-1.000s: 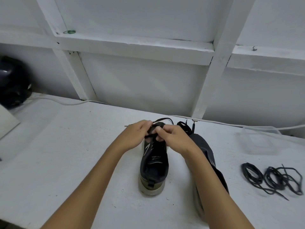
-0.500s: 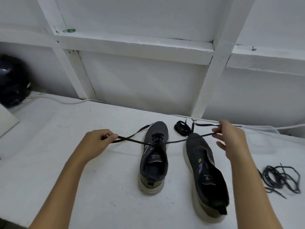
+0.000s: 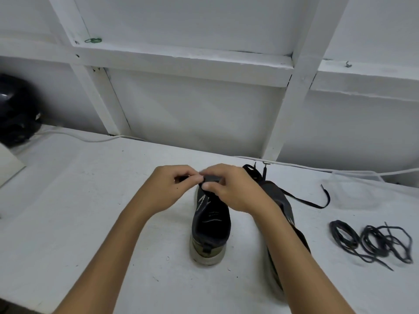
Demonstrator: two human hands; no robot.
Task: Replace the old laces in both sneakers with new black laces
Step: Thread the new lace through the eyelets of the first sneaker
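Both hands' fingers pinching black lace (image 3: 303,201) over left sneaker (image 3: 210,225), clear plastic container (image 3: 353,191) contents indiscernible

We see even, rather dim, diffuse light with a cool grey cast and no glare; shadows are soft, faint beneath the sneaker (image 3: 209,225) at frame centre. Both hands look slightly smeared by motion blur. The wide lens bows the white wall beams (image 3: 181,62) toward the frame edges.

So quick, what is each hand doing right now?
Left hand: fingers curled, pinching the black lace over the left sneaker.
Right hand: pinching the same lace at that sneaker's front.
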